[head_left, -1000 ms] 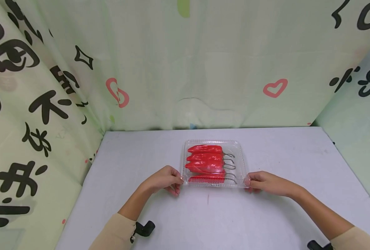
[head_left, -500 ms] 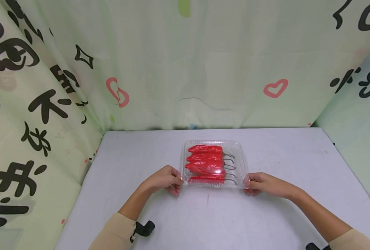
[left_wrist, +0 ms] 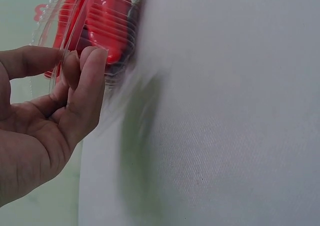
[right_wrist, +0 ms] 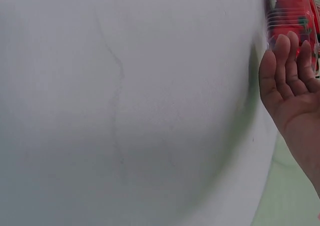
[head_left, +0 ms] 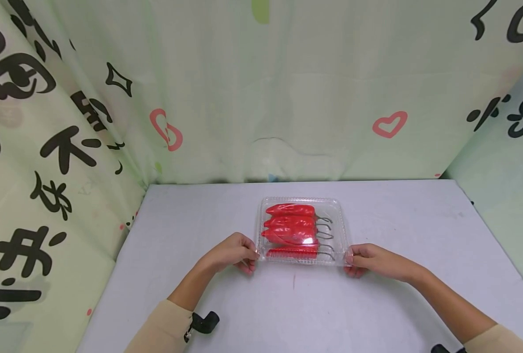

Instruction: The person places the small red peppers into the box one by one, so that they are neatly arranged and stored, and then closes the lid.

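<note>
A clear plastic clamshell box lies on the table, holding several red chili peppers whose thin green stems point right. My left hand pinches its near left corner; in the left wrist view, thumb and forefinger meet on the thin rim. At the near right corner, my right hand pinches the rim between thumb and fingers. The right wrist view has the right hand with fingers bent toward the box, its thumb mostly out of sight. The lid appears to lie over the peppers.
A white-covered table extends around the box on every side. Behind it hangs a pale green curtain with printed hearts, and another patterned curtain borders the left side. A black wrist-camera mount sits at the left sleeve.
Almost nothing differs. The right hand and forearm have shifted very slightly; both hands keep hold of the box corners, and the box stays in place.
</note>
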`<state>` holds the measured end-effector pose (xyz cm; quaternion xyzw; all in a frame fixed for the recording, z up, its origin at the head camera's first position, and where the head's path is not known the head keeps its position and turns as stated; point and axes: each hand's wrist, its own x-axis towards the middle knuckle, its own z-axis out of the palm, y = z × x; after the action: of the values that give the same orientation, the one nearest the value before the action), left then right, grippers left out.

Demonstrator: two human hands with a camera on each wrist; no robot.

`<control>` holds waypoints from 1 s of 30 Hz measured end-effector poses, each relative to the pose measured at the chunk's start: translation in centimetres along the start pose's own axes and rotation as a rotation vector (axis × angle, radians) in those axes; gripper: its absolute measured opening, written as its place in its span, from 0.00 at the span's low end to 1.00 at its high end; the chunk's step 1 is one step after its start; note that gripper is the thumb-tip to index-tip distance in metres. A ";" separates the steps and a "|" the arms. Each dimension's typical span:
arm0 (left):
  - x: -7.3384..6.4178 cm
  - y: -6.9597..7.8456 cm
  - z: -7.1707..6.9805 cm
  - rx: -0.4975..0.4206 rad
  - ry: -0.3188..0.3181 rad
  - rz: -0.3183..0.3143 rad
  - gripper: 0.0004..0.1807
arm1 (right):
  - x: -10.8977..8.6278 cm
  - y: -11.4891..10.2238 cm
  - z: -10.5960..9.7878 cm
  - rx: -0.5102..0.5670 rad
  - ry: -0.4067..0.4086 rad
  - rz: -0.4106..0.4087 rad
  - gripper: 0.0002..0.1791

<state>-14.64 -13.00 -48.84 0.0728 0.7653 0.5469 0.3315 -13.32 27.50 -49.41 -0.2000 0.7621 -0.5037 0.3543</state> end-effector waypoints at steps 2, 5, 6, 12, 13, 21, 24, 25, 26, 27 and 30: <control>0.0 0.0 0.0 -0.002 -0.002 -0.003 0.11 | 0.0 0.0 0.0 0.012 -0.002 -0.002 0.16; 0.0 0.0 -0.1 -0.007 -0.007 -0.011 0.11 | -0.1 0.1 0.1 0.033 0.000 0.003 0.16; 0.0 0.0 -0.1 -0.010 -0.008 -0.015 0.11 | -0.1 0.1 0.2 0.037 0.000 0.003 0.16; 0.0 0.1 0.0 -0.012 0.000 -0.020 0.11 | -0.2 0.3 0.2 0.049 0.011 0.008 0.16; 0.0 0.1 0.0 -0.013 0.001 -0.018 0.11 | -0.2 0.3 0.3 0.044 0.012 0.007 0.16; 0.0 0.1 0.0 -0.009 0.005 -0.009 0.11 | -0.3 0.3 0.3 -0.023 0.032 -0.029 0.13; 0.0 0.1 0.1 -0.006 0.005 -0.011 0.10 | -0.3 0.3 0.4 -0.037 0.037 -0.041 0.13; -0.1 0.2 0.1 -0.007 0.005 -0.012 0.10 | -0.2 0.4 0.4 -0.040 0.038 -0.046 0.13; -0.1 0.2 0.1 -0.005 0.006 -0.014 0.10 | -0.2 0.4 0.4 -0.041 0.039 -0.051 0.13; -0.1 0.2 0.1 -0.004 0.006 -0.016 0.10 | -0.2 0.4 0.4 -0.040 0.039 -0.055 0.13; -0.2 0.3 0.1 0.001 0.002 -0.021 0.11 | -0.2 0.5 0.4 -0.037 0.039 -0.070 0.12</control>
<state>-14.51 -12.84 -48.54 0.0641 0.7668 0.5430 0.3363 -12.85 27.56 -49.90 -0.2231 0.7706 -0.5054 0.3178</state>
